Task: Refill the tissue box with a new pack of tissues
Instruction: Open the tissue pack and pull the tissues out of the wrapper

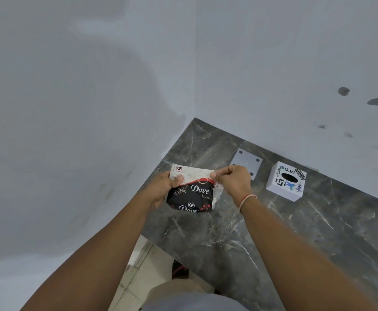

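Observation:
A tissue pack (192,191) in black, white and red wrapping marked "Dove" is held above the dark marble counter (273,239). My left hand (164,189) grips its left end. My right hand (231,181) pinches the wrapper at the pack's upper right edge. The white cube tissue box (285,181), with stickers and a dark oval opening on top, stands on the counter to the right of my right hand, apart from it. A flat white plate (248,161) with corner holes lies on the counter behind my right hand, partly hidden by it.
White walls (94,108) meet in a corner just behind the counter's far left tip. The counter's left edge drops to a pale tiled floor (143,270). Dark marks dot the right wall.

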